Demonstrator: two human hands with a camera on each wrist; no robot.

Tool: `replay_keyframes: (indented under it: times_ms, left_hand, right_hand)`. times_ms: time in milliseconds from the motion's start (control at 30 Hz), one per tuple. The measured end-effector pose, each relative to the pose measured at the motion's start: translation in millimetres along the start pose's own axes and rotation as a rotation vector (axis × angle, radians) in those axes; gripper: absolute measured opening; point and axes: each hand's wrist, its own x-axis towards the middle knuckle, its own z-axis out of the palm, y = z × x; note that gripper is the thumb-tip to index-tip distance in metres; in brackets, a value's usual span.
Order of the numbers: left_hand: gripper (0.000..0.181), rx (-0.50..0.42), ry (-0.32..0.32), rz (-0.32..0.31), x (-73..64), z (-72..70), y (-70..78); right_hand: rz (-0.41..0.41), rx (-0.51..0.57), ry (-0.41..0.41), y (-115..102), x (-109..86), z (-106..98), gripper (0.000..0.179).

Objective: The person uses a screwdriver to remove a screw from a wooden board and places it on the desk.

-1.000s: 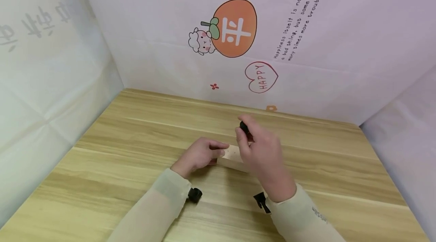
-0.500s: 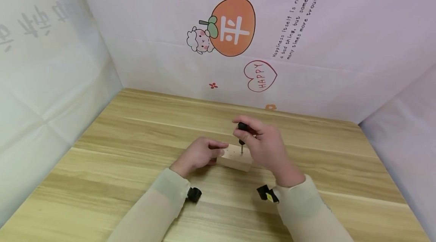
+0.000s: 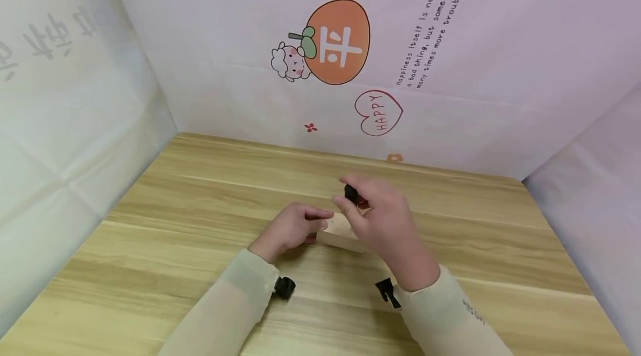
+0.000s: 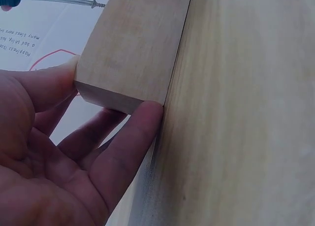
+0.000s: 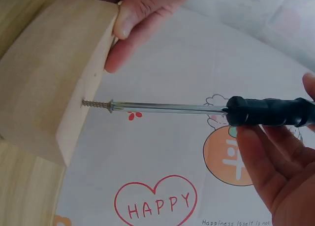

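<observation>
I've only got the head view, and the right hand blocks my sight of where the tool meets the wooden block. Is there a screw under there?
Observer: Yes. The right wrist view shows a screw with its tip at the top face of the block and its thread largely exposed.

Operator: Is the screwdriver on it, or off to one side?

Observer: On it: the end of the shaft meets the screw's head, and the two look roughly in line.

Operator: And low down on the left hand's side?

Observer: The left wrist view shows a fingertip on the lower corner of the block's end, right by the table.
</observation>
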Motion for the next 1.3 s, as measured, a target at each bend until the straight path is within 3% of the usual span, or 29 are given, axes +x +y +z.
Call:
replay_keyframes:
  times_ms: [100,267,367,467,567,633,767,867,1000,1133,1300]
  left_hand:
    - [0.024,0.012,0.005,-0.003,0.1,-1.1,-1.0]
    - [0.025,0.011,-0.007,0.005,1.0,-1.8,-1.9]
    - [0.025,0.003,-0.013,0.006,1.3,-2.5,-0.9]
    - [0.025,-0.002,-0.011,0.002,1.8,-2.9,-0.7]
    - [0.025,0.002,-0.003,-0.01,2.3,-3.0,-1.3]
    - [0.025,0.005,-0.003,-0.01,2.9,-2.7,-2.2]
    - [0.024,-0.005,-0.01,-0.009,3.6,-1.9,-3.0]
    - [0.024,-0.02,-0.006,-0.008,3.0,-1.9,-2.2]
    - [0.025,-0.02,-0.001,-0.004,2.3,-2.3,-1.5]
    - [0.025,-0.007,-0.002,-0.001,2.0,-2.2,-1.9]
    - [0.024,-0.014,-0.005,-0.003,2.6,-2.0,-1.7]
  right_hand:
    - [0.052,0.053,0.027,-2,-1.1,3,0.037]
    - [0.207,0.21,0.042,2,-1.6,1,0.022]
    - [0.167,0.27,-0.027,10,0.5,-5,0.015]
    - [0.132,0.384,-0.164,20,4.4,-13,0.015]
    - [0.156,0.475,-0.268,27,8.0,-19,0.017]
    - [0.19,0.47,-0.284,29,8.7,-21,0.02]
    - [0.212,0.297,-0.185,24,4.7,-17,0.033]
    - [0.162,0.138,-0.036,17,1.7,-10,0.033]
    - [0.082,0.032,0.123,10,0.0,-4,0.033]
    - [0.076,0.028,0.145,3,-1.2,0,0.041]
    - [0.183,0.09,0.124,0,-1.3,1,0.036]
